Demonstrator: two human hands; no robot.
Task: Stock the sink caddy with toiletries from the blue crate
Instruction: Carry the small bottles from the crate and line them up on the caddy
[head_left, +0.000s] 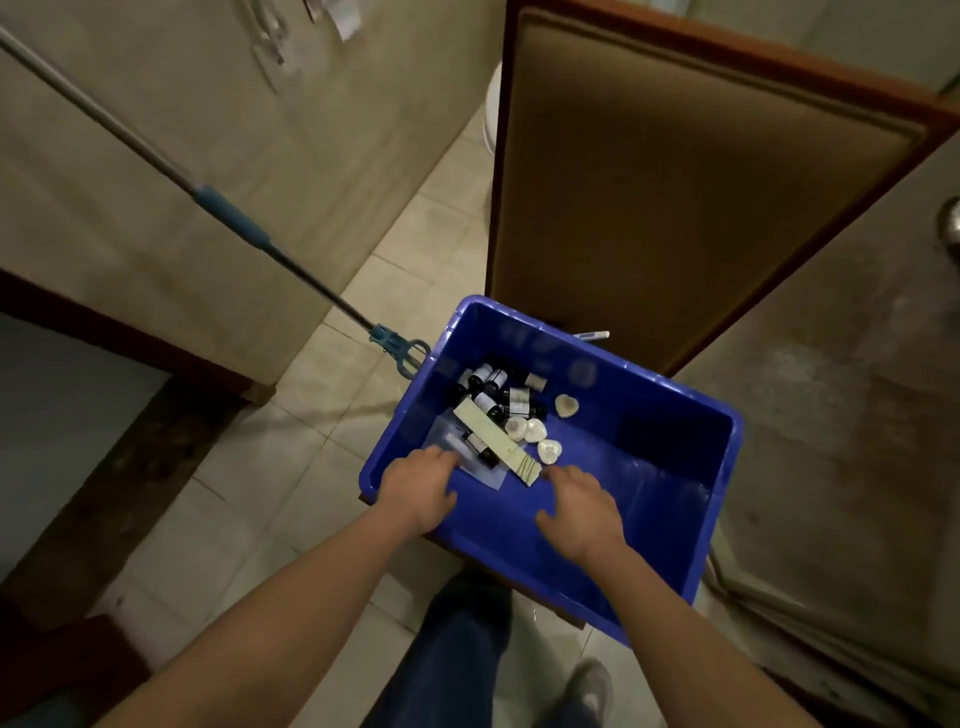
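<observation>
The right hand (582, 506) lies spread beside a pale box (498, 441) in the blue crate (665, 415); the grip of the left hand (415, 488) is unclear. A mop (234, 218) leans alongside.

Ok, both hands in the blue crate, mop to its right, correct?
One slip: the mop is to the left of the crate, not the right, with its head by the crate's left corner. The head view shows it. The rest holds: left hand and right hand are both in the crate.
</observation>
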